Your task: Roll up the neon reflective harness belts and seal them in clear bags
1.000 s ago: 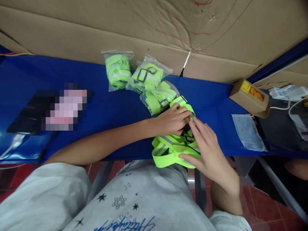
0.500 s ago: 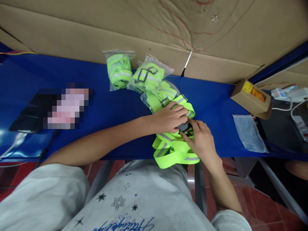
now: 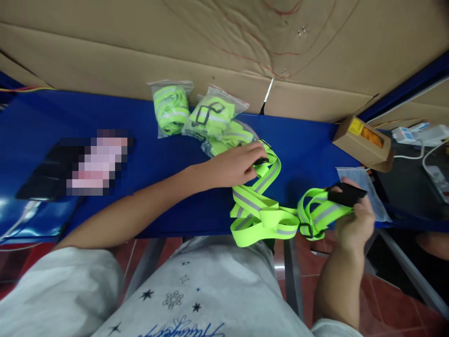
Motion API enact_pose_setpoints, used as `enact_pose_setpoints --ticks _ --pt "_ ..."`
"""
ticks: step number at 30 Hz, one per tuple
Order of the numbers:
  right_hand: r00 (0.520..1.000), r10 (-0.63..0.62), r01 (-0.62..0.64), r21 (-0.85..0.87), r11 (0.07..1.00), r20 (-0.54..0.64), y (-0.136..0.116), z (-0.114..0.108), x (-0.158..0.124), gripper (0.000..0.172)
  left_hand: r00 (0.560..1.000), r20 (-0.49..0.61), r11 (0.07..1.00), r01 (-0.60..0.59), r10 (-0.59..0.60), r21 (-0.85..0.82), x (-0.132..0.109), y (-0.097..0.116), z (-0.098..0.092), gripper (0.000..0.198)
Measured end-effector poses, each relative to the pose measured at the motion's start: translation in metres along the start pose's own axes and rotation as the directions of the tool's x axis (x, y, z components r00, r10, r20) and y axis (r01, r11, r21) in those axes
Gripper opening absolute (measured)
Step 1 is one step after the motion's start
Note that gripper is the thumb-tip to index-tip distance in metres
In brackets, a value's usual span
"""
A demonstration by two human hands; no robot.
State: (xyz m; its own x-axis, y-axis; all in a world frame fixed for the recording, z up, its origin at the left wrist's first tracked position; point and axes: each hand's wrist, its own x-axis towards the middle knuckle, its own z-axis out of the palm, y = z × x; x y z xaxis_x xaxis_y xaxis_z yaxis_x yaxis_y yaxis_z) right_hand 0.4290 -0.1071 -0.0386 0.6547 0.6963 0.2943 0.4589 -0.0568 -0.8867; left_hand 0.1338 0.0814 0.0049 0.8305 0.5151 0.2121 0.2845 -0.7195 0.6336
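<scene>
A neon-green reflective strap [image 3: 261,220] with a grey stripe lies in loose loops along the table's front edge, and part of it hangs over. My left hand [image 3: 243,164] is closed around a small black buckle piece [image 3: 261,161] at the strap's upper end. Off to the right, my right hand [image 3: 356,222] grips a wide black buckle [image 3: 347,193] with a bundle of the same strap trailing from it. A black slider [image 3: 306,230] sits on that trailing part. Behind my left hand lie bagged green straps [image 3: 215,114] in clear zip bags.
Another bagged strap [image 3: 171,110] stands against the cardboard wall [image 3: 133,65]. A flat clear bag [image 3: 372,196] and an open cardboard box [image 3: 363,140] are at the right. On the left lie a black device [image 3: 45,173] and a blurred-out item [image 3: 100,164].
My hands were together over the black buckle on the strap pile. My right hand has moved right with the wide buckle, drawing strap along. My left hand has stayed near the pile.
</scene>
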Motion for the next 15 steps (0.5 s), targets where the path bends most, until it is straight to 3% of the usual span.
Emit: enact_pose_setpoints --ticks 2,7,9,11,15 --pt "0.971 0.164 -0.131 0.186 0.974 -0.175 0.005 -0.004 0.005 0.052 0.991 -0.129 0.974 0.014 -0.044 -0.226 0.003 0.000 -0.012 0.034" --pt "0.901 0.423 -0.359 0.380 0.852 -0.095 0.008 0.004 0.014 0.047 0.908 -0.335 0.849 0.042 -0.253 -0.527 0.004 -0.004 -0.050 0.030" --pt "0.883 0.464 -0.394 0.430 0.812 -0.068 0.009 0.006 0.020 0.049 0.846 -0.407 0.774 0.010 -0.344 -0.633 -0.001 -0.004 -0.070 0.029" --pt "0.871 0.489 -0.416 0.469 0.779 -0.040 0.012 0.002 0.026 0.048 0.756 -0.512 0.726 -0.072 -0.408 -0.684 -0.012 -0.002 -0.092 0.027" --pt "0.872 0.489 -0.411 0.507 0.758 -0.024 0.020 -0.021 0.037 0.049 0.593 -0.672 0.798 -0.080 -0.443 -0.597 -0.052 -0.007 -0.130 0.031"
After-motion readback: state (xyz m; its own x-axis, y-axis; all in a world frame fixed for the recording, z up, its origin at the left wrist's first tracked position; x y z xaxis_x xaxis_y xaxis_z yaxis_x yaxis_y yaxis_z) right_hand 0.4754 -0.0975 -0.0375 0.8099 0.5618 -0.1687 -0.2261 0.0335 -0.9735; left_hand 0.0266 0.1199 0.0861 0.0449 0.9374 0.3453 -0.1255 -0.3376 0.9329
